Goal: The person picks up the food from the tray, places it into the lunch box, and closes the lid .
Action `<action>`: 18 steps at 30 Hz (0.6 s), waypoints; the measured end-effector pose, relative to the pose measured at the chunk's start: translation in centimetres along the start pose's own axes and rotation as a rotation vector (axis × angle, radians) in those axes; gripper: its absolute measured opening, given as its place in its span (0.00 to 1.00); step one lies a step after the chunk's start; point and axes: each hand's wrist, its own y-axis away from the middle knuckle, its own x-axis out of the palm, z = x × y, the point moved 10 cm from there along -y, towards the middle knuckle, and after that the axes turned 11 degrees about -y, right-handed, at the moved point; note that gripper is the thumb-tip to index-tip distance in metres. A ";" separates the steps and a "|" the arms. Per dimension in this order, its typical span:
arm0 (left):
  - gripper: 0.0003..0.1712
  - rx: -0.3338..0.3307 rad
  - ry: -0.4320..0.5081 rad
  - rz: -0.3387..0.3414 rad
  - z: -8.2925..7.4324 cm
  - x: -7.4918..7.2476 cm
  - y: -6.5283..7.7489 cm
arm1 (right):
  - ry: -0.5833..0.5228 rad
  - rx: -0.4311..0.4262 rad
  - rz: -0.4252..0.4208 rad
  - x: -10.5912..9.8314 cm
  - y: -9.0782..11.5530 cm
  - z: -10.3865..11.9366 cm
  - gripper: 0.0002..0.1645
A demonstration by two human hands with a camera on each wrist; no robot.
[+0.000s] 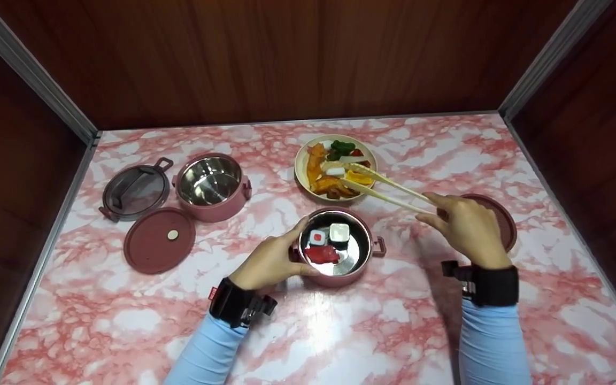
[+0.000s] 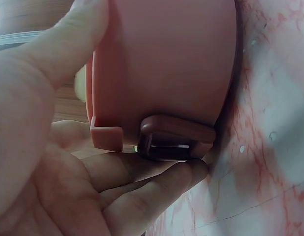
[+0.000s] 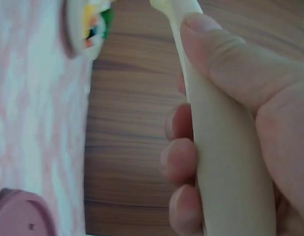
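My left hand (image 1: 273, 262) grips a pink pot (image 2: 167, 64) by its side, thumb and fingers spread around the wall near one handle. Inside the pot lie a small white roll with a red centre (image 1: 316, 237), a larger white block (image 1: 339, 232) and a red piece (image 1: 322, 254). My right hand (image 1: 466, 227) holds cream tongs (image 3: 226, 147) by the handle end. Their tips reach over a cream plate (image 1: 300, 174) of toy-like food, at a white piece (image 1: 335, 171); whether they pinch it I cannot tell. Orange pieces (image 1: 316, 158) and green ones share the plate.
To the left stands a second pink pot (image 1: 212, 211) with a bare steel inside. Beside it lie a see-through lid with a handle (image 1: 139, 192) and a round pink lid (image 1: 153, 246). Another round pink lid (image 1: 506, 224) is partly behind my right hand. Wooden panels enclose the marbled table (image 1: 383, 331).
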 end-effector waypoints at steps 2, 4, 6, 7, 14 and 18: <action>0.65 -0.002 -0.001 -0.001 0.0 0.0 0.0 | 0.004 0.020 0.017 0.7 -0.1 -0.5 0.29; 0.65 -0.003 0.001 -0.003 0.0 0.0 0.0 | 0.009 0.034 0.015 1.1 -0.2 -0.9 0.30; 0.64 -0.004 0.002 -0.007 0.0 0.0 0.1 | 0.015 0.046 -0.004 1.3 -0.3 -1.2 0.30; 0.64 -0.005 0.003 -0.008 0.0 0.0 0.1 | 0.016 0.053 -0.016 1.4 -0.4 -1.3 0.30; 0.65 -0.021 0.008 -0.006 0.2 0.0 0.1 | -0.005 0.099 -0.048 2.9 -1.0 -2.2 0.32; 0.65 -0.023 0.008 -0.004 0.1 0.0 0.1 | -0.003 0.096 -0.028 3.5 -1.3 -2.4 0.31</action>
